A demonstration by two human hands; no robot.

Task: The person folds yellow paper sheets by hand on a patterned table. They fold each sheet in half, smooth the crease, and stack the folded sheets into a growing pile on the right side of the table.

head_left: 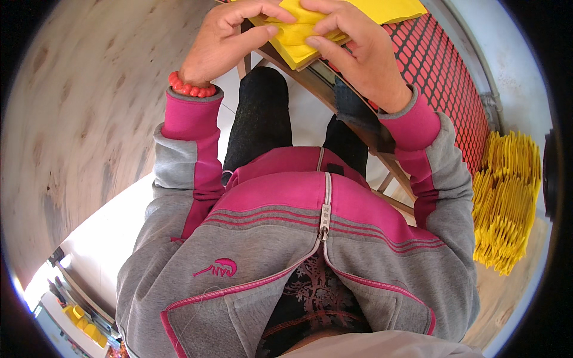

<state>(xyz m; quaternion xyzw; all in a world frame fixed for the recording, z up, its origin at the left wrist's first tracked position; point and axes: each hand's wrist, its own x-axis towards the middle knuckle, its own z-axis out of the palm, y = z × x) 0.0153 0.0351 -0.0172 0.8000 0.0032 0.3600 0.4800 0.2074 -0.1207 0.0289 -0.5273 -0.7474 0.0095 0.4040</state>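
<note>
At the top of the head view, a thin yellow sheet [295, 37], paper or cloth, lies folded and creased on a small wooden-edged table. My left hand [230, 36], with a red bead bracelet on its wrist, has thumb and forefinger closed on the sheet's left side. On the other side, my right hand [364, 51] pinches the same sheet between thumb and fingers. Both hands are close together, their tips only partly visible. More yellow material [394, 8] lies flat just beyond the right hand.
A red-and-black patterned surface [430, 71] stretches to the right of the table. Stacks of folded yellow pieces [507, 203] stand at the far right. A wood-grained board [77, 119] fills the left side. My knees are beside the table's wooden frame [325, 89].
</note>
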